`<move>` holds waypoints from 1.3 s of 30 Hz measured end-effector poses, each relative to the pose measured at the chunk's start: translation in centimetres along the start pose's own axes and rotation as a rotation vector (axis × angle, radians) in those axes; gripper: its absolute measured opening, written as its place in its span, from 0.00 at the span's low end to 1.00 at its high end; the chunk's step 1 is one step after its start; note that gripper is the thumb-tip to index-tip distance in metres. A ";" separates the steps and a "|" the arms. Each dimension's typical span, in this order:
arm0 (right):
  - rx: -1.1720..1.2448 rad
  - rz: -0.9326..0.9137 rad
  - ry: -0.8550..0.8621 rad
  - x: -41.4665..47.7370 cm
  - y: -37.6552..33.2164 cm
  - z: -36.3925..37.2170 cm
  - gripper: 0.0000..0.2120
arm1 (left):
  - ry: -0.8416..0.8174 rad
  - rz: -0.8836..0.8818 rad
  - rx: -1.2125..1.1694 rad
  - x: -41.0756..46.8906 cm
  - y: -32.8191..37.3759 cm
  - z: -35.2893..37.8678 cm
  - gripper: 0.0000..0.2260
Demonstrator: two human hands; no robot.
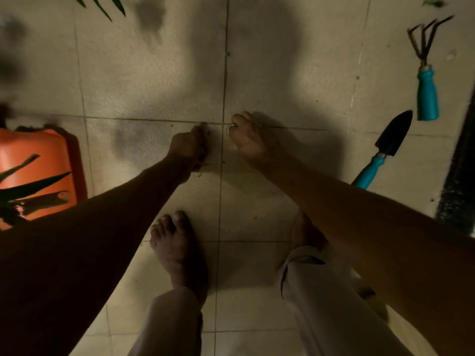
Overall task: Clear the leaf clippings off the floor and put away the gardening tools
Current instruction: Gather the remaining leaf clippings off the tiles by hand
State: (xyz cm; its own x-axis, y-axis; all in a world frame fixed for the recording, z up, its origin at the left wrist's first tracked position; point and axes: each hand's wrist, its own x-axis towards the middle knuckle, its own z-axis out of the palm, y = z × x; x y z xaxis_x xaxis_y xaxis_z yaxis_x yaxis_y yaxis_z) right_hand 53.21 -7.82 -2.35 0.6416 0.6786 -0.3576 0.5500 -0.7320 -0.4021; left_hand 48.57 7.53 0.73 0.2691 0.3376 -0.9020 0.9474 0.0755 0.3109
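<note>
Both my hands reach down to the tiled floor (154, 80) near a grout crossing. My left hand (189, 145) is curled round a small bunch of dark leaf clippings (201, 160), some poking out below the fist. My right hand (248, 138), with a ring on one finger, has its fingers curled down against the floor; whether it pinches anything is hidden. A hand rake (425, 73) with a teal handle and a black trowel (385, 147) with a teal handle lie on the floor at the right.
An orange dustpan (43, 160) holding long dark leaves sits at the left edge. Plant leaves (102, 6) hang in at the top left. A dark mat or brush (460, 170) runs along the right edge. A few green scraps (434, 2) lie top right. My bare feet (177, 247) stand below the hands.
</note>
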 end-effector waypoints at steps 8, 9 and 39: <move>0.890 0.708 0.169 -1.1 -0.6 -3.8 0.08 | -0.033 -0.080 -0.228 -3.4 -0.2 1.3 0.20; 0.979 0.721 0.165 -1.9 -1.2 -4.7 0.09 | -0.043 -0.081 -0.245 -3.9 0.2 1.6 0.21; 0.398 -0.019 0.091 -8.3 -5.9 -2.5 0.17 | 0.059 0.024 -0.230 -4.1 -1.6 -2.8 0.19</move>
State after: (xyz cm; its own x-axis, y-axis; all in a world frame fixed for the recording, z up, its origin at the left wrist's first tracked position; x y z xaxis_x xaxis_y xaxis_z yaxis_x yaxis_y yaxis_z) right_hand 45.96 -9.23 5.08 0.6875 0.6707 -0.2784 0.3238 -0.6263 -0.7091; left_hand 45.47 8.68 4.79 0.2737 0.3959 -0.8766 0.8750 0.2760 0.3978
